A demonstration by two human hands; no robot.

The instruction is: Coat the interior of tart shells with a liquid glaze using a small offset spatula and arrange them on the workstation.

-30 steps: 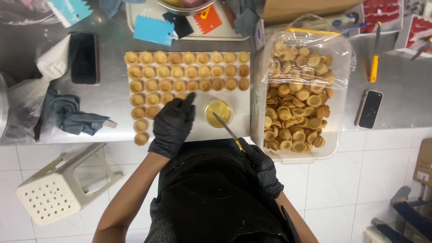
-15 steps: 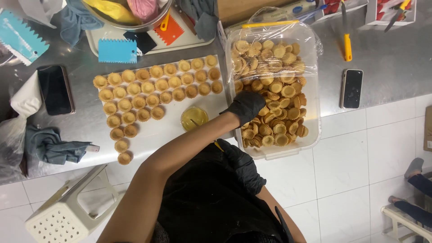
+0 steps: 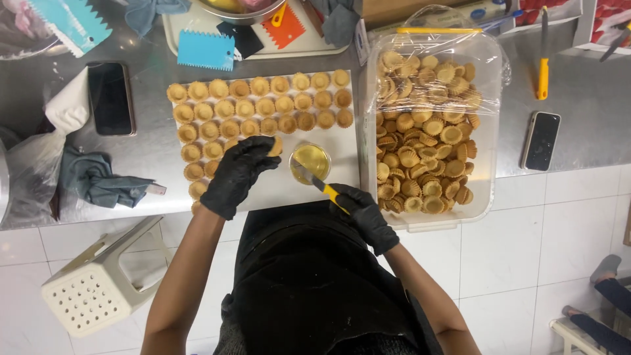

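I see my left hand [image 3: 238, 172] with its fingers closed on a tart shell [image 3: 276, 145] at the rows' edge on the surface, beside the small bowl [image 3: 310, 162] where my right hand [image 3: 365, 212], wrapped shut around a yellow-handled brush [image 3: 317, 183], dips it.

I saw two phones lying flat on the steel counter, both with dark, blank screens. The first phone [image 3: 110, 98], black and rectangular, lay at the far left, just beside a white cloth. The second phone [image 3: 541, 141], slimmer with a pale edge, lay at the right, near a clear plastic tub [image 3: 491, 131]. That tub, rectangular and covered partly with cling film, held small golden pastry shells. At the far right edge sat red-and-white printed boxes [image 3: 601, 23], cut off by the frame.
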